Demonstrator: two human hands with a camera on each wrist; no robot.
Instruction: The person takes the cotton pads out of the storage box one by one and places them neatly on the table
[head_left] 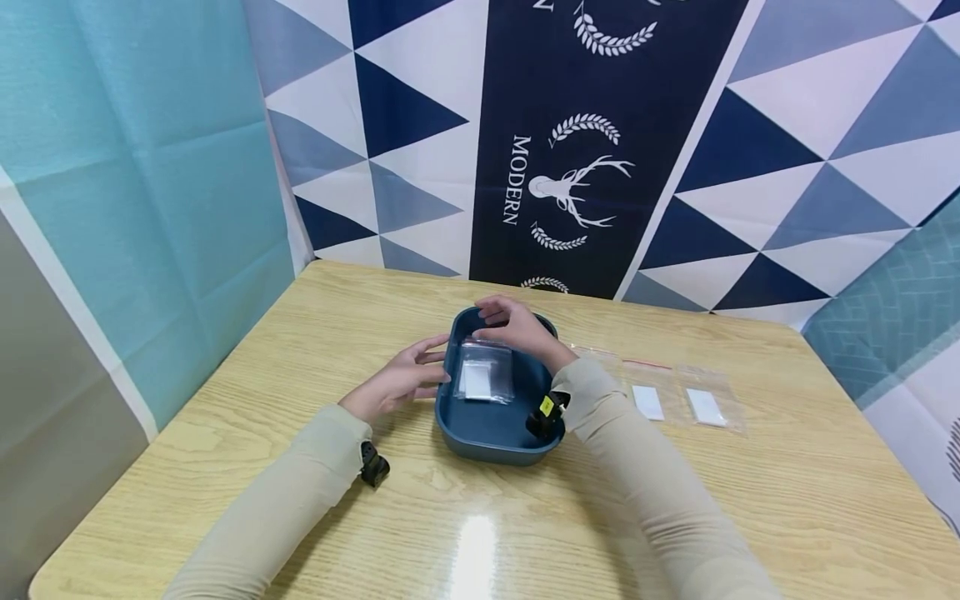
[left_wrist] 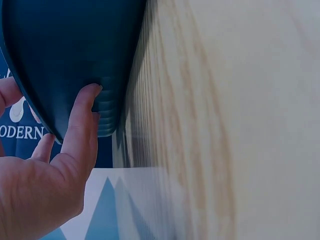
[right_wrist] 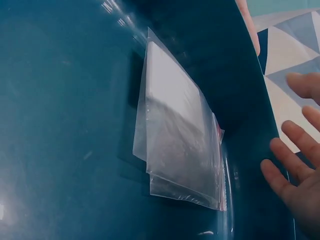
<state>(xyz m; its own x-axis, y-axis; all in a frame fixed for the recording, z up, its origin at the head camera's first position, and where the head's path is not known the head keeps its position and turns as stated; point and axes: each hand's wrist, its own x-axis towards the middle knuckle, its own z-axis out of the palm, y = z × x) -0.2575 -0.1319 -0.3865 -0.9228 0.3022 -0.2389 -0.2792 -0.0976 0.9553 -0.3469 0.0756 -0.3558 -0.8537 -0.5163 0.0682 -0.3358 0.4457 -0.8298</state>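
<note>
A dark blue plastic bin (head_left: 487, 452) stands on the table. Inside it lie clear zip bags (right_wrist: 175, 145) with white rectangular pieces, seemingly overlapping, a red line along one edge. My left hand (head_left: 405, 377) is at the bin's left side; in the left wrist view its extended fingers touch the outer wall, with the thumb near the rim. Over the bin's far part hovers my right hand (head_left: 521, 329), fingers loosely bent and holding nothing. The right wrist view shows those fingers spread near the rim, apart from the bags.
To the bin's right, more clear zip bags lie on the wooden table (head_left: 787, 467); white pieces (head_left: 647, 402) show in two of them, and one bag is partly hidden by my right arm. A patterned cloth (head_left: 420, 150) hangs behind the table.
</note>
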